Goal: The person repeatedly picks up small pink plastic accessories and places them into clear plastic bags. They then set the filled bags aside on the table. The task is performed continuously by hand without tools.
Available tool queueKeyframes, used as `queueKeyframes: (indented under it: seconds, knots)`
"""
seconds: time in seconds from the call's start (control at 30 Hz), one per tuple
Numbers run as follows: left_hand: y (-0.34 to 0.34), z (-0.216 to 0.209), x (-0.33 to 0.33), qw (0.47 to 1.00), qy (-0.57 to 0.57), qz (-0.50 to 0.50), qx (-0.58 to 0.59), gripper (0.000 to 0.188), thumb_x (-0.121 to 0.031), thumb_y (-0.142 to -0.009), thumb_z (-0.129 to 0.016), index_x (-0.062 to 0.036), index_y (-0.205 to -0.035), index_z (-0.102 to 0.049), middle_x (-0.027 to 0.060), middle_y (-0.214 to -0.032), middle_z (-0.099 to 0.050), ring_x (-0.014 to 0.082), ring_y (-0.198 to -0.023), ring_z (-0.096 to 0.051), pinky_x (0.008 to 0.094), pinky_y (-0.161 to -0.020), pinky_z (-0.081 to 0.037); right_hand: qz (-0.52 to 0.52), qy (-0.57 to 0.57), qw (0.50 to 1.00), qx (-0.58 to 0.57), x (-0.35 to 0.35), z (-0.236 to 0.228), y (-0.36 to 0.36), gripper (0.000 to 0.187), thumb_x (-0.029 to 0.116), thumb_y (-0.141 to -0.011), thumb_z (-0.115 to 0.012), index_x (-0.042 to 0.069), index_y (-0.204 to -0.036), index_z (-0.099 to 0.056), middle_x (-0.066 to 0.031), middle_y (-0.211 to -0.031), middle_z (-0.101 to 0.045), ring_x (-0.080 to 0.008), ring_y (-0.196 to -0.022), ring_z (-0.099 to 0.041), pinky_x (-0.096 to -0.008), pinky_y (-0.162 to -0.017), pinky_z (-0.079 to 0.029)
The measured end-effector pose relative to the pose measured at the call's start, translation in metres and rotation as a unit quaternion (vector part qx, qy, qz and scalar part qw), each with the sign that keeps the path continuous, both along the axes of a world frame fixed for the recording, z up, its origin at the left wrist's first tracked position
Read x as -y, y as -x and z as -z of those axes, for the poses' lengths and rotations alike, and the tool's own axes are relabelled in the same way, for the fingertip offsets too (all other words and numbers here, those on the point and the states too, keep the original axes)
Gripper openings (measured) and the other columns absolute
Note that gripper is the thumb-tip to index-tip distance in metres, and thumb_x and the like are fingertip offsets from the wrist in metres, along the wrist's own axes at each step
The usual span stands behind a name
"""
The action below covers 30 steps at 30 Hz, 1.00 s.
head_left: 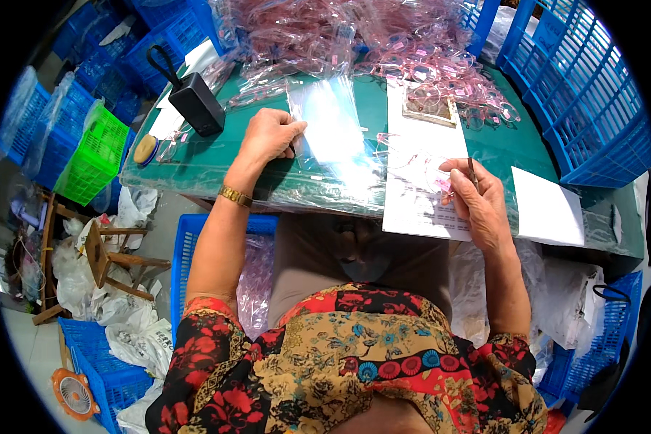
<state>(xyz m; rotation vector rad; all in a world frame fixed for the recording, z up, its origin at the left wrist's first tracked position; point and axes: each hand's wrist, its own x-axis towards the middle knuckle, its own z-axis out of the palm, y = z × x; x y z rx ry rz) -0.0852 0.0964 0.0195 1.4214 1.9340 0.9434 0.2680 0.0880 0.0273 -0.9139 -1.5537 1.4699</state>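
My left hand [269, 137] is closed, thumb and fingers pinched at the left edge of a stack of clear plastic bags [333, 123] that shines under the light. Over a white printed sheet [419, 210], my right hand [479, 195] grips a pair of thin-framed eyeglasses [430, 170] with a small pink tag. A slim dark tool [472, 171] also sticks up between the right fingers; its kind is unclear. Glare and the clear plastic hide part of the eyeglasses. Beyond the sheet lie many pink eyeglasses [419, 69] with pink tags, next to a small framed tray [428, 108].
A heap of bagged pink eyeglasses [296, 36] covers the table's back. On the left stand a black power bank [195, 105] and a round tin [146, 150]. Blue crates [575, 87] flank the green table [267, 184]; a white card [547, 206] lies right of my hand.
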Motion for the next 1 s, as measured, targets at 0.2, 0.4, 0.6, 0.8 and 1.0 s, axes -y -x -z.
queueKeyframes:
  seconds: [0.2,0.4,0.6,0.8,1.0]
  knots:
    - [0.008,-0.014,0.006,0.995,0.062,0.032,0.071,0.033,-0.030,-0.094,-0.057,-0.0017,-0.077,-0.062,0.0041,-0.063,-0.062,0.0100,-0.047,-0.060,0.0203,-0.040,-0.045,-0.002,-0.006,1.000,0.002,0.001,0.000,0.002,0.023,0.023,-0.094,-0.061,0.003,-0.105,-0.064,0.0038,-0.073,-0.056,-0.0002,-0.059,-0.049,-0.0161,-0.049,-0.028]
    - [0.018,-0.029,0.011,0.987,0.085,0.107,0.082,0.042,-0.037,-0.097,-0.049,-0.0002,-0.079,-0.059,0.0073,-0.063,-0.061,0.0123,-0.049,-0.062,0.0229,-0.042,-0.051,-0.008,-0.019,1.000,0.010,0.001,0.000,0.002,0.024,0.022,-0.095,-0.060,0.002,-0.106,-0.064,0.0033,-0.072,-0.056,-0.0008,-0.060,-0.051,-0.0157,-0.049,-0.029]
    - [0.018,-0.037,-0.004,0.980,0.133,0.147,-0.020,0.050,-0.041,-0.098,-0.042,0.0015,-0.077,-0.057,0.0055,-0.058,-0.056,0.0160,-0.041,-0.058,0.0255,-0.037,-0.049,0.010,-0.034,0.998,0.042,0.001,-0.006,0.009,0.024,0.019,-0.094,-0.059,-0.002,-0.105,-0.062,-0.0015,-0.079,-0.061,-0.0053,-0.063,-0.056,-0.0196,-0.055,-0.041]
    - [0.007,-0.053,-0.007,0.954,0.174,0.146,-0.194,0.055,-0.034,-0.099,-0.037,0.0088,-0.068,-0.052,0.0160,-0.063,-0.061,0.0247,-0.049,-0.065,0.0324,-0.044,-0.055,-0.006,-0.207,0.972,0.108,-0.003,-0.030,0.056,0.018,0.007,-0.088,-0.059,-0.004,-0.103,-0.061,-0.0119,-0.082,-0.067,-0.0151,-0.068,-0.064,-0.0286,-0.064,-0.050]
    - [0.024,-0.040,-0.004,0.972,0.059,0.131,-0.188,0.050,-0.036,-0.101,-0.037,0.0039,-0.079,-0.057,0.0139,-0.064,-0.063,0.0208,-0.050,-0.065,0.0314,-0.045,-0.053,-0.049,-0.287,0.925,0.245,-0.019,-0.024,0.080,0.019,0.006,-0.084,-0.057,0.000,-0.102,-0.062,-0.0141,-0.071,-0.065,-0.0226,-0.063,-0.064,-0.0324,-0.062,-0.049]
